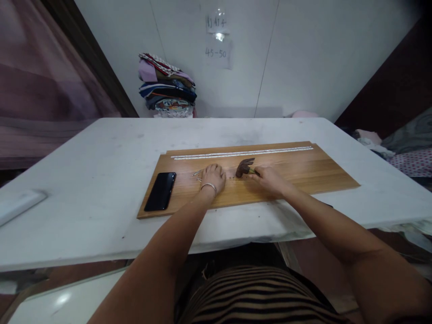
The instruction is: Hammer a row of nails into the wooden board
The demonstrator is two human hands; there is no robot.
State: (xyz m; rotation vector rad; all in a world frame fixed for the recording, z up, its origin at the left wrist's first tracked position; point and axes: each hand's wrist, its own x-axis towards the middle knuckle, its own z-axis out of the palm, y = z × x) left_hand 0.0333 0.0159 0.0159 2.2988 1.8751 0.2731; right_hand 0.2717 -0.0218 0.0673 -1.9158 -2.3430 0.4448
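My right hand [268, 179] is closed around the short handle of a claw hammer [243, 169]. Its dark, rusty-looking head is low over a wooden board [290, 168], near a row of small dark spots. To the left, my left hand [213, 176], with a bracelet at the wrist, rests on the board with its fingers bent and close together. What is under those fingers is hidden. A few loose nails [196, 173] lie just left of that hand.
A black phone [160, 191] lies on the board's left end. Two white measuring strips [243, 153] run along its far side. The board sits on a white table [101, 180]. Folded cloths [168, 87] are stacked by the wall, and a white object [20, 204] is at far left.
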